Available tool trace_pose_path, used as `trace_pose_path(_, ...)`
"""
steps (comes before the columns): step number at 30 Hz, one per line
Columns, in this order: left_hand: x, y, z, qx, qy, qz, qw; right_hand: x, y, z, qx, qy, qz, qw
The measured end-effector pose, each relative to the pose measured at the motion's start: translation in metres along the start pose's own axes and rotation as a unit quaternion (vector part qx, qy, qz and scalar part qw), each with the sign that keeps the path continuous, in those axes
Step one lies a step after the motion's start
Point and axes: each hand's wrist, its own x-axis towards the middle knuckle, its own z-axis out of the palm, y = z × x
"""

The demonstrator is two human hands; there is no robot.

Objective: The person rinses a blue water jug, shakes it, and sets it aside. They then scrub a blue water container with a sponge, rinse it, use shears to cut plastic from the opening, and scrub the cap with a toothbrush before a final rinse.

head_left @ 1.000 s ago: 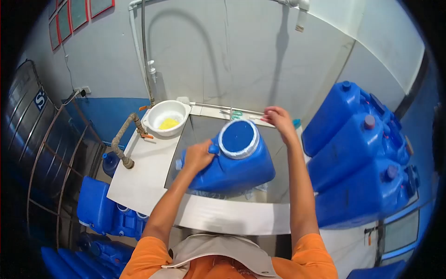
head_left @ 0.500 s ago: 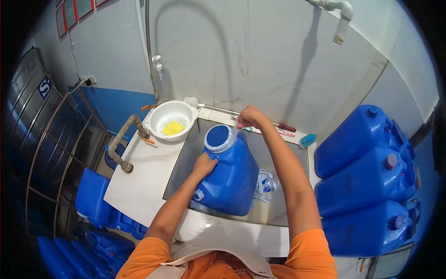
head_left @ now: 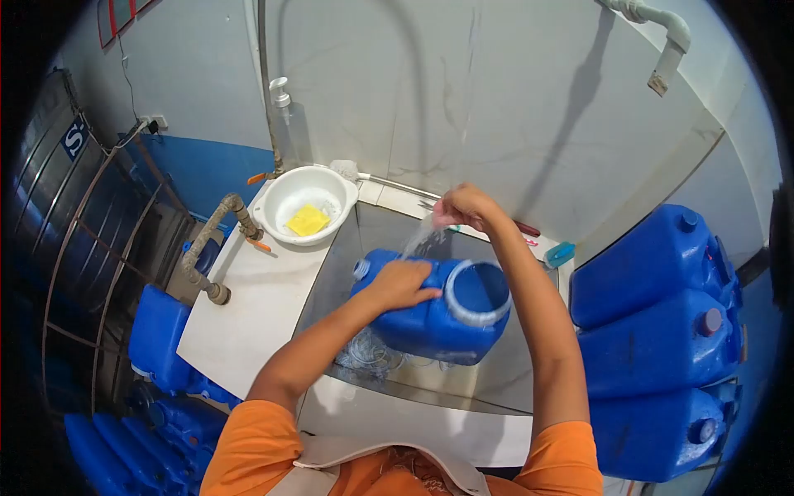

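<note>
A blue plastic jug [head_left: 405,324] with a wide, uncapped, white-rimmed mouth lies on its side in the grey sink [head_left: 318,285]. Its mouth points right and its small spout faces left. My left hand [head_left: 399,288] is on the jug's upper side, fingers wrapped over the handle area. Above and behind the jug is my right hand [head_left: 465,207], its fingers closed together; I cannot tell what is in them. From these fingers a streaky, clear stream [head_left: 422,238] runs down to the jug. Clear, rippled water [head_left: 368,355] shows under the jug at the sink's front left.
A white basin [head_left: 310,186] with suds and a yellow sponge [head_left: 307,220] stands on the left counter, near a bent tap [head_left: 217,221] and pump bottle [head_left: 282,103]. Brushes lie along the back ledge, with a teal brush [head_left: 560,254] at right. Blue jugs [head_left: 653,331] line the right side.
The jug has gone from upright to lying on its side, its mouth swinging right. My left hand has shifted right and up with it. The clear stream from my right hand now shows longer.
</note>
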Motion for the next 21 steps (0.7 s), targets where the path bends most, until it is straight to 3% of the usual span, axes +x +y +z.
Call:
trace_pose_path(2, -0.027, 0.004, -0.009, -0.007, -0.075, 0.002, 0.997, 0.013, 0.011, -0.015, -0.024, 0.003, -0.022, 0.999)
trace_pose_path(3, -0.04, 0.005, -0.011, -0.005, -0.101, 0.001, 0.995, 0.037, 0.031, -0.027, -0.208, -0.017, -0.045, 0.977)
trace_pose_path(4, -0.054, 0.005, -0.013, -0.002, -0.126, -0.002, 0.992, 0.059, 0.047, -0.036, -0.385, -0.037, -0.067, 0.92)
trace_pose_path(6, -0.078, 0.005, -0.017, -0.014, -0.139, -0.007, 0.99, 0.075, 0.076, -0.042, -0.469, 0.076, -0.113, 0.873)
trace_pose_path(7, -0.089, 0.001, -0.014, -0.01, -0.138, -0.008, 0.99, 0.087, 0.095, -0.045, -0.467, 0.075, -0.117, 0.873)
trace_pose_path(9, -0.107, -0.007, -0.009, -0.04, -0.075, -0.012, 0.996, 0.11, 0.13, -0.052, -0.499, 0.196, -0.204, 0.819)
trace_pose_path(13, -0.128, -0.024, 0.004, -0.039, -0.023, -0.068, 0.997, 0.111, 0.154, -0.051, -0.494, 0.213, -0.28, 0.795)
trace_pose_path(15, -0.132, -0.03, 0.009, -0.05, -0.025, -0.182, 0.982, 0.107, 0.161, -0.055, -0.479, 0.25, -0.192, 0.819)
trace_pose_path(16, -0.124, -0.025, 0.006, -0.055, -0.022, -0.22, 0.974, 0.102, 0.161, -0.061, -0.499, 0.218, -0.149, 0.825)
trace_pose_path(21, -0.106, -0.021, 0.001, -0.098, 0.048, -0.303, 0.947, 0.003, 0.161, -0.09, -0.473, 0.24, -0.123, 0.839)
